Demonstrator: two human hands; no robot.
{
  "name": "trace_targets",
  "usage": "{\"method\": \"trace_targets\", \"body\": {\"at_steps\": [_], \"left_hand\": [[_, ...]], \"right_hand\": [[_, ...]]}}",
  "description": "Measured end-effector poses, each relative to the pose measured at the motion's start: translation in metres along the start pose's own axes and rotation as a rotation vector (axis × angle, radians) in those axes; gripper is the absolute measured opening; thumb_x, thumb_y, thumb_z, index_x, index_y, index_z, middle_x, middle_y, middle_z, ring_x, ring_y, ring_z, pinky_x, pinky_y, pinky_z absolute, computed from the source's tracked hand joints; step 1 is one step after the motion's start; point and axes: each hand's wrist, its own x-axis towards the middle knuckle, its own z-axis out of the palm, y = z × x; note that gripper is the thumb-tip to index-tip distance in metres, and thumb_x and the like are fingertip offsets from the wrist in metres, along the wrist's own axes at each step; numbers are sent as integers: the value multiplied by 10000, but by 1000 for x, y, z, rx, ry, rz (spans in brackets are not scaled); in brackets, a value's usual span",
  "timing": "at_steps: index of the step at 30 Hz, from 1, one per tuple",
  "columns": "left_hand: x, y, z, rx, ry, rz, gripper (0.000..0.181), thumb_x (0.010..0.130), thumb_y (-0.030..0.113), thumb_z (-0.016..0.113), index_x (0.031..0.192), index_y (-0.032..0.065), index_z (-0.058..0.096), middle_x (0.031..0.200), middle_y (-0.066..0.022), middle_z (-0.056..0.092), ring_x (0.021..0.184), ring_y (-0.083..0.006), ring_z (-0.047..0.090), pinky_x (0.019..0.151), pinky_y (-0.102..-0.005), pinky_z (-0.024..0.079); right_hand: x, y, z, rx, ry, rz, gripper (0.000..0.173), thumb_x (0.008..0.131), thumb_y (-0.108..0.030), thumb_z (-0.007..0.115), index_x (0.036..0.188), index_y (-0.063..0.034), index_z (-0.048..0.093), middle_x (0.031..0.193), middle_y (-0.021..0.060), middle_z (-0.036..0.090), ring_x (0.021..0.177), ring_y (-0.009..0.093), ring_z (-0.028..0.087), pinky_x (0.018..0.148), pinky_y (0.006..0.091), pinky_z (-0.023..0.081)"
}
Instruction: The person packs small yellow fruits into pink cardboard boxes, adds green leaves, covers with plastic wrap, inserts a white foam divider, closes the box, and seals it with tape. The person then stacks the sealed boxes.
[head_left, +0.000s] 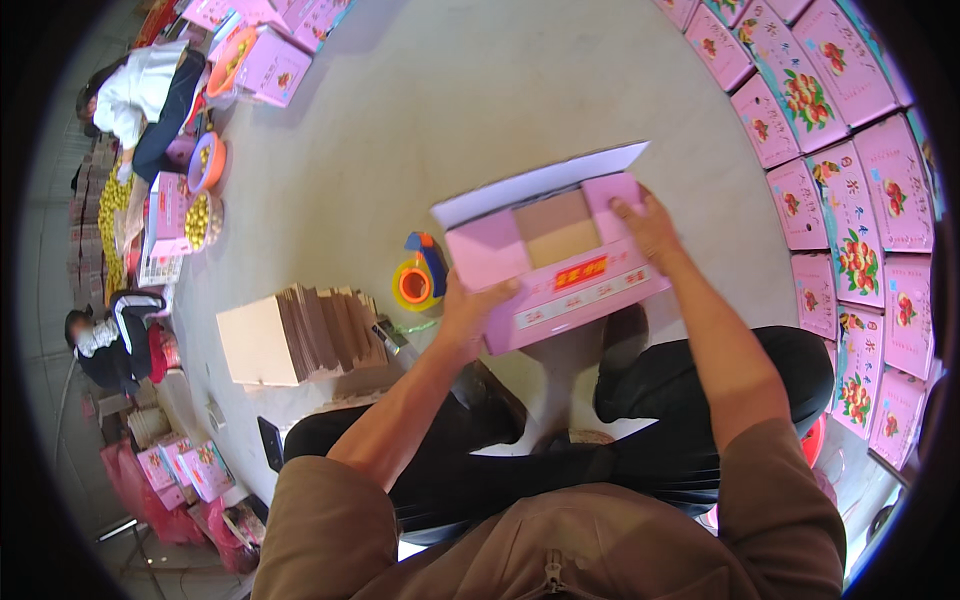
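Observation:
A pink printed cardboard box (581, 296) is held above the floor between my two hands, tilted, with one large flap up and its small side flaps folded in. Through the gap between the flaps its brown inside shows. My left hand (472, 311) grips the box's left end, thumb on top. My right hand (651, 229) holds the right end, thumb on the side flap and fingers mostly hidden. Just left of the box, a blue and orange tape dispenser (424, 274) with a yellow roll lies on the floor.
A stack of brown cardboard sheets (322, 334) lies left of my legs, near a phone (271, 442). Pink boxes (851, 255) are piled along the right. At upper left a person (150, 97) bends beside basins of fruit (206, 161); another person (105, 349) sits lower down.

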Motion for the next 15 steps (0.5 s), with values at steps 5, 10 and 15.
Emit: {"method": "trace_targets", "body": {"at_steps": [5,10,15], "left_hand": [[19,-30,-18,255,90,31,661,821,112,881,1372,12,530,1288,-145,662,1179,-257,666,996,-424,567],[35,-30,-70,-122,1,-267,670,851,110,848,1420,24,506,1298,-124,663,1184,-280,666,1007,-439,569],[14,-14,-18,-55,2,-145,697,834,133,873,1411,9,503,1279,-121,664,1169,-267,668,1004,-430,568]], "right_hand": [[3,11,-7,187,-52,114,809,931,-424,792,1519,35,479,1414,216,640,1333,287,597,1142,390,447],[5,-8,34,42,-27,39,783,918,-378,815,1506,28,495,1397,197,655,1312,291,610,1138,383,452],[10,16,3,184,-97,87,767,924,-387,814,1505,7,504,1373,178,668,1290,285,624,1107,381,478]]}}
